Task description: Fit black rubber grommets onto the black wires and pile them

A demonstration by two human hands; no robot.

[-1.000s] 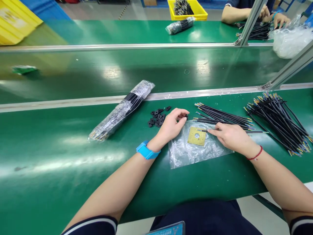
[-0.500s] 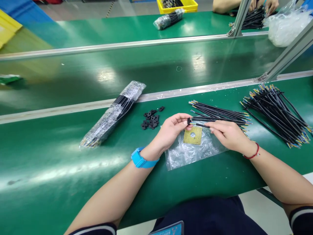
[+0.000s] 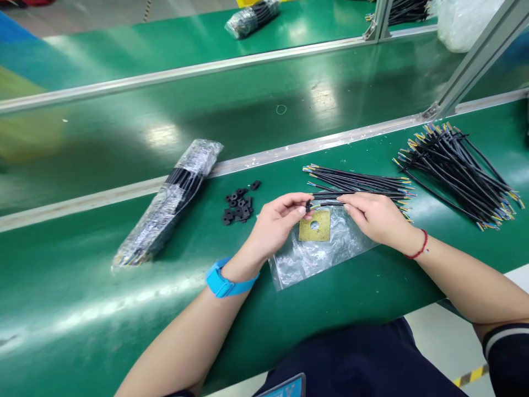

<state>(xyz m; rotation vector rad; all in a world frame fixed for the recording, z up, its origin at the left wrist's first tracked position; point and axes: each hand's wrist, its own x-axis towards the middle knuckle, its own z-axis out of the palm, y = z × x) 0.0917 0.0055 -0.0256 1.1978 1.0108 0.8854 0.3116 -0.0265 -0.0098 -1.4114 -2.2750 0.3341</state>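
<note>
My left hand (image 3: 278, 223) pinches a small black part (image 3: 308, 205) between thumb and fingers. In my right hand (image 3: 374, 216) is a short black cable (image 3: 332, 204), its thin coloured wires pointing at the black part. Whether the wires are inside the part is too small to tell. Below the fingers, a yellowish square plate (image 3: 322, 230) with a round hole lies on a clear plastic bag (image 3: 301, 264). Several loose cables (image 3: 359, 180) lie just behind my hands. A pile of small black parts (image 3: 238, 205) sits left of them.
A plastic-wrapped cable bundle (image 3: 165, 207) lies at the left on the green table (image 3: 124, 320). At the right is a large cable pile (image 3: 458, 171). Metal rails (image 3: 281, 153) run behind, with an upright post (image 3: 471, 63). Another wrapped bundle (image 3: 253, 18) lies farther back.
The camera view has shifted, so most things appear farther left. My right hand appears closer to my left hand along the cable. Both hands keep their grip. The other person's hands have left the view.
</note>
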